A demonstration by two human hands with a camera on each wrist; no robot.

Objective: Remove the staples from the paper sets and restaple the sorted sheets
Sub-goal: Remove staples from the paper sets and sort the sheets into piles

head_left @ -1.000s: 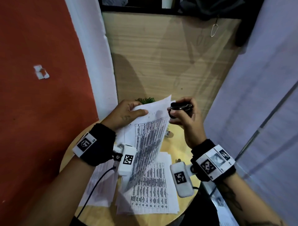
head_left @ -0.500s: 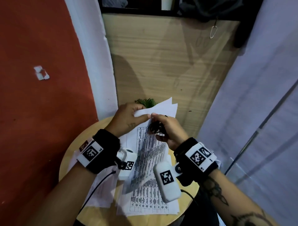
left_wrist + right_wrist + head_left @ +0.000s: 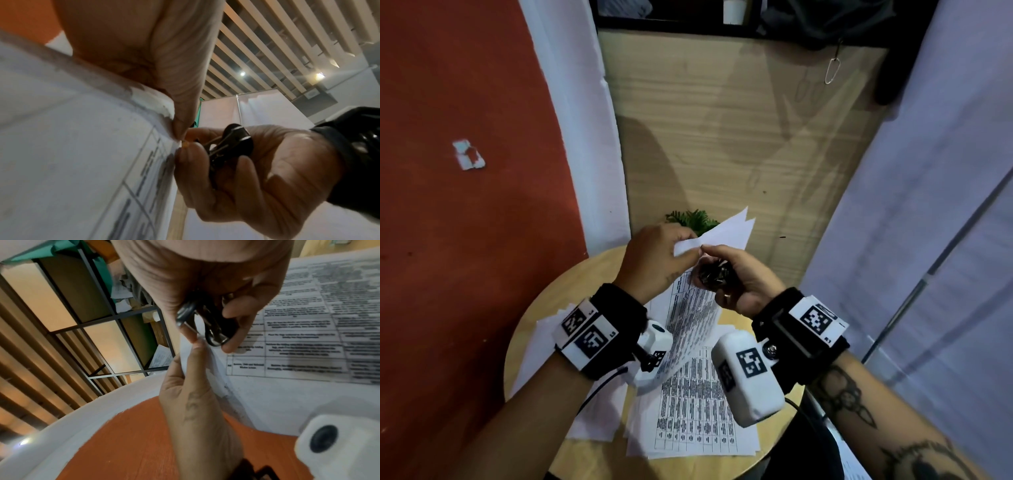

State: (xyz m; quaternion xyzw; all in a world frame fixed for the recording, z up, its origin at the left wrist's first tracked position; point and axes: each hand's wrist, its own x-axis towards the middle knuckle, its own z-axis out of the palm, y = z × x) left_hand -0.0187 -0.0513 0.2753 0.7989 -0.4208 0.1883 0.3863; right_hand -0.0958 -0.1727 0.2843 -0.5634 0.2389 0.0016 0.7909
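Both hands pinch: left hand (image 3: 654,260) paper set (image 3: 695,308), right hand (image 3: 739,284) staple remover (image 3: 714,274).

A red-orange painted wall (image 3: 465,205) stands on the left, edged by a white strip (image 3: 585,137). Far ahead rises a light wood-grain panel (image 3: 739,137); pale partition screens (image 3: 928,205) close the right. Overhead run pale ceiling slats (image 3: 277,40) with two small spotlights (image 3: 242,73). A black metal-framed shelf (image 3: 102,313) stands nearby.

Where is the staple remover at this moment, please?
In the head view the staple remover sits in the right hand, at the corner of the held-up paper set that the left hand pinches.
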